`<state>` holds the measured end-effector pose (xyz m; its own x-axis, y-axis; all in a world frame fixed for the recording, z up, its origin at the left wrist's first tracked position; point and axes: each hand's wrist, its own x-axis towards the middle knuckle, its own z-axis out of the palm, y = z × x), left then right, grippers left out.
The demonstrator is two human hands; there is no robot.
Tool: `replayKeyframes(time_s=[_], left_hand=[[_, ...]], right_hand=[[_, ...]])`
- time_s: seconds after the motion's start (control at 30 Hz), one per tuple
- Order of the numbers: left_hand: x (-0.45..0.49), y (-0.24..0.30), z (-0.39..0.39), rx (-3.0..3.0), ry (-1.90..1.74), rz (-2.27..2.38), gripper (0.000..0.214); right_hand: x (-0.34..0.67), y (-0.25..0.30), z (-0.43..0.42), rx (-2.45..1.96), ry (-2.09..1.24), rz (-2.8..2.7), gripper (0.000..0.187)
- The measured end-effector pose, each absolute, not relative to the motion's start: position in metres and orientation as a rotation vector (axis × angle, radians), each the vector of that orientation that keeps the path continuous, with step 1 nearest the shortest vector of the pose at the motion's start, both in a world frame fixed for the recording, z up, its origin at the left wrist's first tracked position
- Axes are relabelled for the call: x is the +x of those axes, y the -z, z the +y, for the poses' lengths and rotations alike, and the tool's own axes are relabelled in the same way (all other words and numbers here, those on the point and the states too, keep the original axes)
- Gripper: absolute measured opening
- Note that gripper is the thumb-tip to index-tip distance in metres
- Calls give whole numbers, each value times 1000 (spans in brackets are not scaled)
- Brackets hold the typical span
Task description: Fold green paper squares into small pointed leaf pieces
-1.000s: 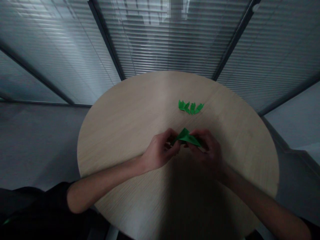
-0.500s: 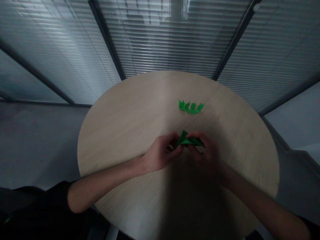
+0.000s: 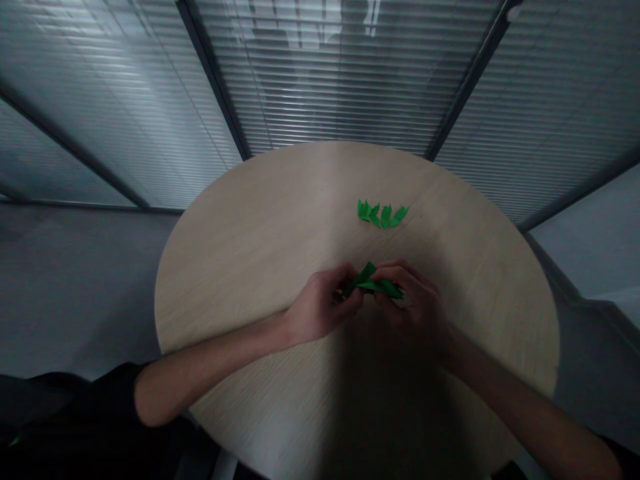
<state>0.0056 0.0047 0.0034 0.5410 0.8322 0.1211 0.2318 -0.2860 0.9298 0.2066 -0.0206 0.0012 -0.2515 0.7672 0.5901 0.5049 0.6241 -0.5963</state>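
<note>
Between my hands is a piece of folded green paper [image 3: 376,285], creased, with one flap pointing up and away from me. My left hand [image 3: 325,301] pinches its left end between thumb and fingers. On the other side, my right hand [image 3: 414,299] is closed on the right part, fingers on top and thumb underneath. Parts of the paper are hidden by the fingers. Farther off on the table lie several small folded green paper pieces [image 3: 386,216] in a touching row, their pointed tips facing away from me.
The round wooden table [image 3: 250,220] carries my shadow down its front middle. Behind it stand glass panels with horizontal blinds [image 3: 320,100] and dark frames. Grey floor [image 3: 85,287] shows at the left.
The green paper's right part looks narrower and more folded, and its flap has tilted slightly. My right fingers have shifted a little on it. My left hand stays nearly still.
</note>
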Motion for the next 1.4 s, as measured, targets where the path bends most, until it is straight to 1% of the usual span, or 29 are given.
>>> replayKeyframes(time_s=[0.27, 0.53, 0.63, 0.87, 1.17, 1.4], left_hand=[[6, -5, 5, 1766, -777, 873, 13], [5, -4, 4, 1775, -775, 853, 12], [5, -6, 4, 1767, -782, 831, 14], [7, -4, 5, 1724, -870, 806, 19], [5, 1, 6, 1711, -876, 773, 24], [6, 1, 6, 1681, -871, 752, 24]], right_hand=[[207, -2, -21, -1004, -330, -1956, 17], [209, 1, -21, -969, -318, -1970, 19], [209, 3, -20, -977, -303, -1942, 18], [209, 4, -20, -990, -326, -1875, 22], [210, 0, -21, -1028, -326, -1918, 21], [211, 1, -20, -1006, -291, -1966, 17]])
